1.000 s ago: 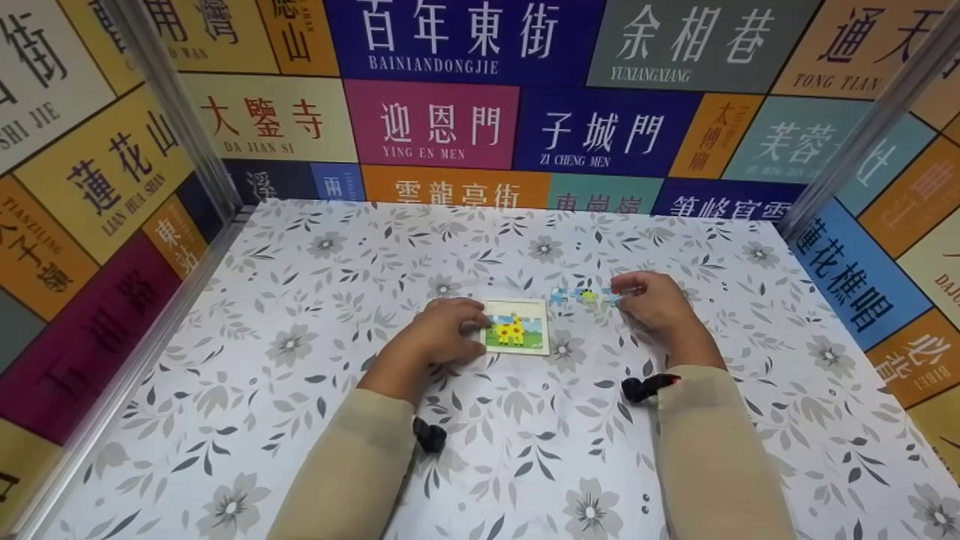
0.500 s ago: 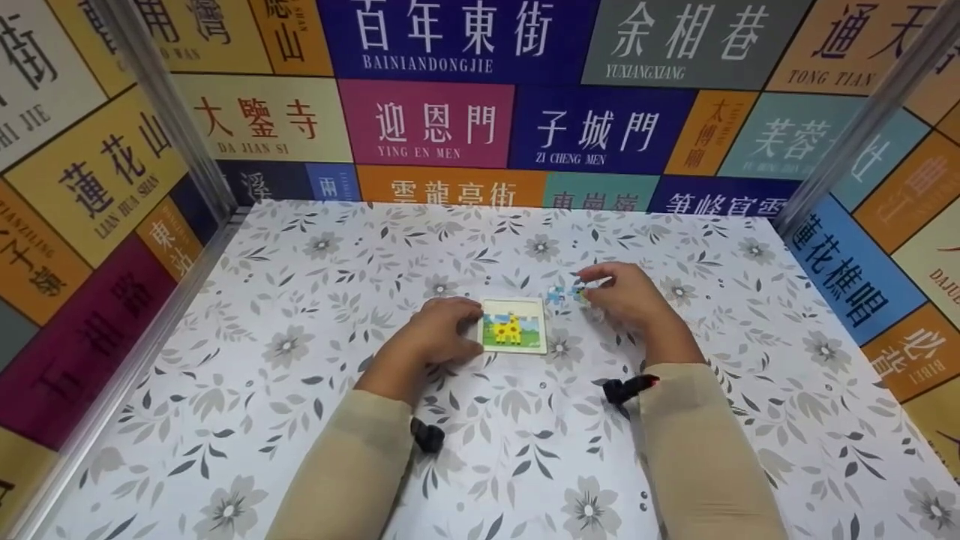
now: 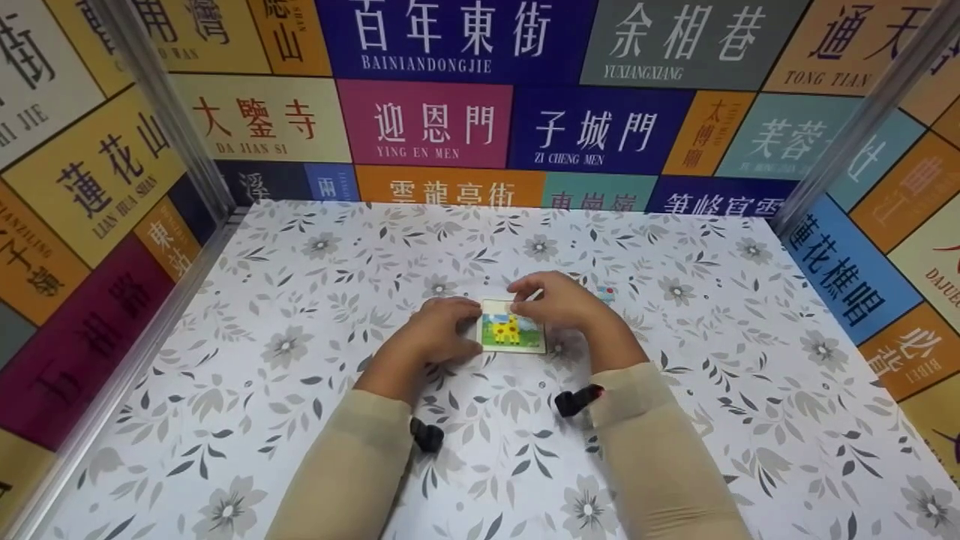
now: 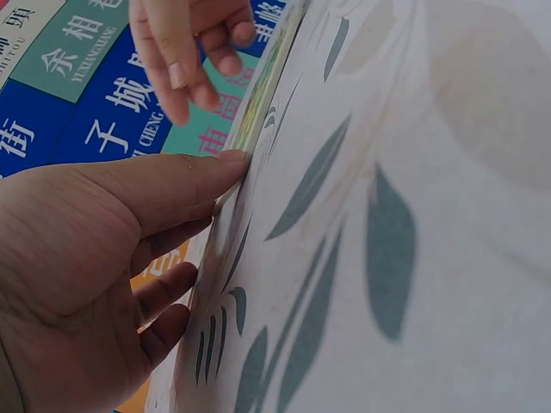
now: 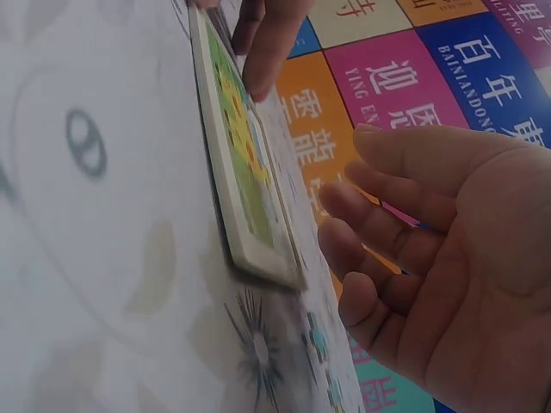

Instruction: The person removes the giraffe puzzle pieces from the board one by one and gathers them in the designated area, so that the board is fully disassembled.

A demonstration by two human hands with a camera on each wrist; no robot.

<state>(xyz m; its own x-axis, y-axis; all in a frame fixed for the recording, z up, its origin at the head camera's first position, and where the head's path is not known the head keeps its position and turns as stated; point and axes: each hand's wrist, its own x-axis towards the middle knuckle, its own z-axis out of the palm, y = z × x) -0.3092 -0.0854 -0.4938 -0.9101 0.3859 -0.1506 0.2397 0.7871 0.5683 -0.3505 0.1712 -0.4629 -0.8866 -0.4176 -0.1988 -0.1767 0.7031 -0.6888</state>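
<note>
"At the middle of the floral-patterned tabletop (image 3: 465, 472), what lies flat?"

"The giraffe jigsaw (image 3: 512, 334). The left hand (image 3: 444, 328) grips its left edge between thumb and fingers."

"And the right hand (image 3: 561, 301)?"

"At the jigsaw's far right part, fingers bent; whether they pinch anything, I cannot tell. A light-blue puzzle piece (image 3: 604, 293) lies to the right of this hand."
</note>
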